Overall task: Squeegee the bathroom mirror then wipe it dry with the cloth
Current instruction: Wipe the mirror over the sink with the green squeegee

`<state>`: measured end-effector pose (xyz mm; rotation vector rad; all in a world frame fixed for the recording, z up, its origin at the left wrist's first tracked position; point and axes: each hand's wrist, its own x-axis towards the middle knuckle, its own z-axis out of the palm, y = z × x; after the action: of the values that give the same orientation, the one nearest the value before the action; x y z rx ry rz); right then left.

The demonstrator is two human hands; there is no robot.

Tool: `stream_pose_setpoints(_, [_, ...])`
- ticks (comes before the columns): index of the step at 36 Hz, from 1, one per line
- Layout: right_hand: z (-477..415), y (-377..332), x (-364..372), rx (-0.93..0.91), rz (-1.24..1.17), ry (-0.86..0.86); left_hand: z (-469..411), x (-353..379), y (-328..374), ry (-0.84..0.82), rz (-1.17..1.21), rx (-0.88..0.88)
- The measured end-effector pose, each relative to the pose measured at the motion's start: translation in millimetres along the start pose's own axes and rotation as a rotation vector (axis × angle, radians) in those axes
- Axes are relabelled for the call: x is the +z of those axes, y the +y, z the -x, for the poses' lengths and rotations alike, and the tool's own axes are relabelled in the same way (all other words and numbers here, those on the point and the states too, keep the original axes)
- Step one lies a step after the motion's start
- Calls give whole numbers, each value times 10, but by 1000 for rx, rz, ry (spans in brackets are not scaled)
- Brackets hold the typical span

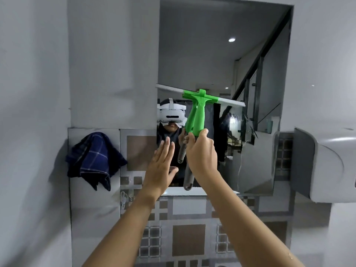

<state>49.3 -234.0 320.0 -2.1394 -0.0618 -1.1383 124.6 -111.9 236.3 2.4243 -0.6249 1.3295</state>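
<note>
A large rectangular mirror [221, 54] hangs on the grey wall ahead. A green squeegee [198, 112] with a white blade lies against the glass about halfway up, its blade slanting down to the right. My right hand [202, 155] grips its handle from below. My left hand [161, 164] is flat with fingers apart, pressed at the mirror's lower left corner, holding nothing. A dark blue checked cloth [94, 160] hangs on the wall left of the mirror, apart from both hands.
A white wall-mounted unit [327, 166] juts out at the right, close to the mirror's lower right corner. Patterned brown and grey tiles [188, 239] cover the wall below the mirror. A small hook [123, 197] sits under the cloth.
</note>
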Motion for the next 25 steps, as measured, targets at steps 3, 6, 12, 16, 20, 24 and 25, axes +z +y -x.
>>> stream_pose_setpoints(3, [-16,145,-76,-83,68,-27,2,31,-10,-3,-11,-7])
stream_pose_setpoints(6, [-50,254,-151,-141,121,-55,21,40,9,-1,-5,-23])
stream_pose_setpoints(12, [-115,438,-325,-244,231,-97,51,101,81,32,4,-84])
stream_pose_setpoints(16, [-195,521,-393,-302,321,-119,93,184,169,100,49,-149])
stream_pose_setpoints(20, [-280,626,-454,-382,411,-117,138,292,218,168,112,-204])
stream_pose_setpoints(24, [-358,718,-489,-441,446,-125,190,376,241,210,142,-240])
stream_pose_setpoints(25, [-382,737,-493,-454,455,-126,199,392,248,221,140,-243])
